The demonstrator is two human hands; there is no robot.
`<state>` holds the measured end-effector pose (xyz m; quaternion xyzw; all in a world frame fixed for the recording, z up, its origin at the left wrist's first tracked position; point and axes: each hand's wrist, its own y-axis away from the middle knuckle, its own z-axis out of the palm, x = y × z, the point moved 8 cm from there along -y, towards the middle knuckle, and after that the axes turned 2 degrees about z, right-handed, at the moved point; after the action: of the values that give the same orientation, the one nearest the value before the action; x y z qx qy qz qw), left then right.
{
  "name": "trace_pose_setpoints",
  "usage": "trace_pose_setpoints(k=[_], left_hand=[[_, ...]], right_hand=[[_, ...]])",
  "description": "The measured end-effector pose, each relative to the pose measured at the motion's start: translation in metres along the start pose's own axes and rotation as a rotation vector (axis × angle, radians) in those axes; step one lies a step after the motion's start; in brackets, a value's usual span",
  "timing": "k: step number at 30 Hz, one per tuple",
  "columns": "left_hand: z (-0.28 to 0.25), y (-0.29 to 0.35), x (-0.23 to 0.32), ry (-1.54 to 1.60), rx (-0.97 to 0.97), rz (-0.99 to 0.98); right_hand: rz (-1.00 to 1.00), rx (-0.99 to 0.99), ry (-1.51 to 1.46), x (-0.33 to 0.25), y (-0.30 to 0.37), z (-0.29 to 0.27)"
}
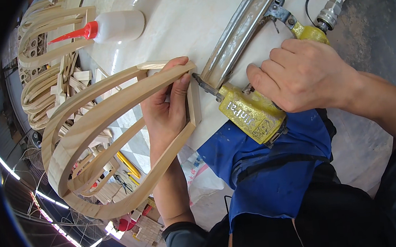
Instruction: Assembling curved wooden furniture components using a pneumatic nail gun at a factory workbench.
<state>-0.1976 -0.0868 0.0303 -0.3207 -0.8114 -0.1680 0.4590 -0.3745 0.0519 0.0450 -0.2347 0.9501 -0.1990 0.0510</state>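
Observation:
My left hand (166, 105) is closed round the corner of a curved pale-wood frame (107, 105), its thumb and fingers gripping the straight end. The frame is made of bent U-shaped strips joined by short crosspieces, and it stands tilted above the table. My right hand (304, 74) is wrapped round the handle of a yellow air nail gun (251, 114) with a long metal magazine. The gun's dark nose sits right at the frame's corner, close to my left thumb; whether it touches the wood I cannot tell. Part of the grip is hidden under my right fingers.
A white squeeze bottle (121, 25) with a red nozzle lies on the pale table (170, 27). More curved wooden frames (40, 97) are stacked at the left. An air hose fitting (329, 14) joins the gun at upper right. A blue apron (269, 178) covers my lap.

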Motion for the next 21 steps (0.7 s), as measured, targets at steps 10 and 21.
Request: trace_pose_setpoints(k=[10,21], left_hand=[[0.001,0.002,0.0,0.051,0.004,-0.011],[0.006,0.005,-0.001,0.049,-0.047,-0.133]], right_hand=[[0.182,-0.073,-0.067,0.055,-0.008,-0.016],[0.293,0.212,0.142,0.091,0.0,-0.012]])
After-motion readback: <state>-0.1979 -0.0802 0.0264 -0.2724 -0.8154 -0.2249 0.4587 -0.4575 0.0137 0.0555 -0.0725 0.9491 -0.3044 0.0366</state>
